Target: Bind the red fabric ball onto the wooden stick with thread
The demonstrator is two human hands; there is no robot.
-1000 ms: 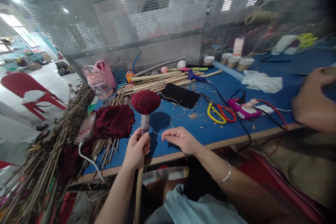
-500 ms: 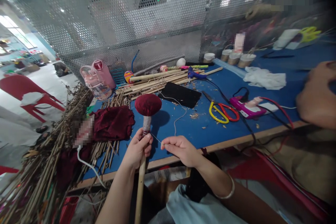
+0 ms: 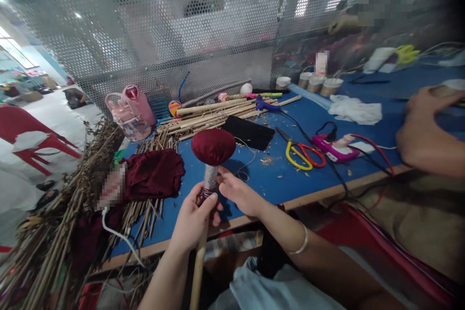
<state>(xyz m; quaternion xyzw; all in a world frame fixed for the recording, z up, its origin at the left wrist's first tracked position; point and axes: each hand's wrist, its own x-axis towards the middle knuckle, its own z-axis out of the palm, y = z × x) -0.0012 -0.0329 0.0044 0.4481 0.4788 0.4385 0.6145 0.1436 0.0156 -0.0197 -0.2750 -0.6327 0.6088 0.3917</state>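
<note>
My left hand (image 3: pixel 198 213) is wrapped round a wooden stick (image 3: pixel 199 261), just below its neck. The stick carries a rounded, mushroom-like head (image 3: pixel 213 147) covered in dark red cloth. White wrapping (image 3: pixel 210 174) covers the neck, with dark red cloth and windings of thread lower down by my left thumb. My right hand (image 3: pixel 240 193) is close against the right side of the neck, fingers bent round a thin thread; its fingertips are partly hidden behind the neck. The pale thread (image 3: pixel 250 161) runs in a loose curve on the blue table behind my right hand.
Red-and-yellow scissors (image 3: pixel 305 155), a purple power socket (image 3: pixel 336 147) with cables and a black sheet (image 3: pixel 249 131) lie to the right. Wooden sticks (image 3: pixel 232 109) lie behind. Dark red cloth (image 3: pixel 154 174) and dry stalks (image 3: pixel 47 242) are left. Another person's hand (image 3: pixel 425 126) is at far right.
My right hand has moved from beside the stick up to the neck, bringing the thread in. The stick with its red head has shifted slightly right and tilted.
</note>
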